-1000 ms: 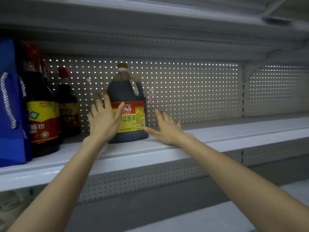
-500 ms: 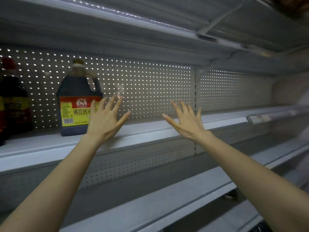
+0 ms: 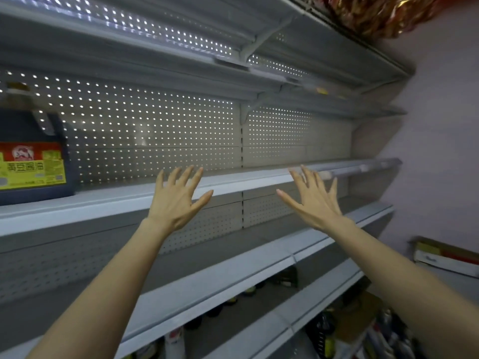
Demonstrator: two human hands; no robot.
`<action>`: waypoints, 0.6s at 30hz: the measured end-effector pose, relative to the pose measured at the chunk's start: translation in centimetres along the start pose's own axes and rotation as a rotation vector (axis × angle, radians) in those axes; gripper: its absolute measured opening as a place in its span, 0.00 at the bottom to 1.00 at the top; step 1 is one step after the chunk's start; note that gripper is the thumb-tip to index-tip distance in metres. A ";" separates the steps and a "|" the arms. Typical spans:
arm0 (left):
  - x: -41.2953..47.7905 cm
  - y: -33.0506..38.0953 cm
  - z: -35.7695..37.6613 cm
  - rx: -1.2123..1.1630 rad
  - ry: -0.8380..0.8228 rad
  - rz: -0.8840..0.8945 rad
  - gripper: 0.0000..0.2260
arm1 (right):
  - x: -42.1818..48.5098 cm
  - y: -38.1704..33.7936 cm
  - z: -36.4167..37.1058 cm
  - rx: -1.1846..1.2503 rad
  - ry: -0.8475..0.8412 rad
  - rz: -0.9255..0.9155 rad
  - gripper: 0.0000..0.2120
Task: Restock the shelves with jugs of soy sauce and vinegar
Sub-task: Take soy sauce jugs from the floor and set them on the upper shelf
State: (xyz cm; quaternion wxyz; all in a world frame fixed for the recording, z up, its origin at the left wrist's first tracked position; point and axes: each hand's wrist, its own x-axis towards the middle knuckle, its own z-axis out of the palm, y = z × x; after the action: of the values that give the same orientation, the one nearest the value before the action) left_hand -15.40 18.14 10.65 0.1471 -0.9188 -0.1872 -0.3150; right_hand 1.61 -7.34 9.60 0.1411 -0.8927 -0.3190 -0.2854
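A dark soy sauce jug (image 3: 31, 161) with a red and yellow label stands upright on the grey shelf (image 3: 124, 200) at the far left edge of the view. My left hand (image 3: 178, 200) hovers in front of the shelf edge, well right of the jug, fingers spread and holding nothing. My right hand (image 3: 315, 200) is raised at the same height further right, fingers also spread and empty. Neither hand touches the jug or the shelf.
A perforated back panel (image 3: 155, 136) runs behind the shelf. A lower shelf (image 3: 233, 275) juts out below my arms, with several bottles (image 3: 176, 340) under it. A cardboard box (image 3: 445, 255) sits at the right by the wall. Red packaged goods (image 3: 375, 14) lie on the top shelf.
Both hands have let go of the jug and drawn away from it. The view has swung right, so the jug slid to the left edge and the other bottles left the frame.
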 end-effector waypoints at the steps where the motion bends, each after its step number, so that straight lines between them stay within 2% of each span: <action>1: 0.1 1.4 0.1 -0.013 0.006 0.016 0.50 | -0.8 1.6 -0.2 -0.020 -0.009 0.018 0.43; 7: 0.0 9.2 1.3 -0.050 -0.005 0.076 0.43 | -5.4 9.9 -1.8 -0.108 -0.071 0.144 0.40; 12: 0.1 14.1 2.6 -0.046 -0.078 0.133 0.44 | -8.8 15.5 -3.2 -0.146 -0.125 0.247 0.38; 18: 1.7 18.4 3.7 -0.063 -0.100 0.262 0.45 | -11.4 20.1 -3.8 -0.152 -0.304 0.416 0.44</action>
State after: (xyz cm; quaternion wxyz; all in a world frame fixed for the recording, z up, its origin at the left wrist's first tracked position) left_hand -4.23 3.68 6.13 0.1485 -0.9541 -0.0629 -0.2525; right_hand 5.83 -29.79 4.43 0.0796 -0.9797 -0.1238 -0.1359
